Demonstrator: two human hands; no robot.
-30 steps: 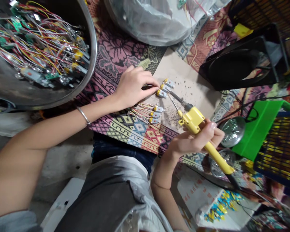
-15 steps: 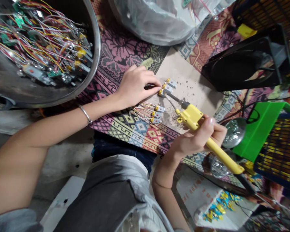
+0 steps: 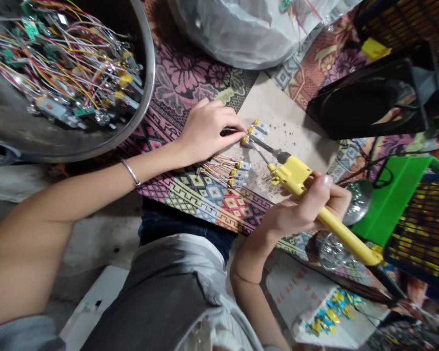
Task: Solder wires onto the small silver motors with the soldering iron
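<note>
My right hand (image 3: 312, 202) is wrapped round the yellow handle of a soldering iron (image 3: 292, 176), which has a thin feed tube beside its dark tip. The tip meets the yellow end of the nearest in a short row of small grey motors (image 3: 256, 132). At that same end, my left hand (image 3: 212, 127) pinches a thin wire between thumb and forefinger; the fingertips partly hide it. Closer to my body lies a second group of motors (image 3: 238, 174), with red, white and yellow wires running left under my left wrist.
A metal basin (image 3: 149, 73) of wired motors stands at the left, and a plastic bag (image 3: 237, 39) at the back. On the right are a black fan (image 3: 366, 97), a green box (image 3: 391, 200), glass-like bowls (image 3: 358, 200) and a dark basket (image 3: 420, 219). Cables trail nearby.
My right hand and the rear of the soldering iron have shifted slightly right and down. Its tip stays at the motor, and my left hand keeps its pinch there.
</note>
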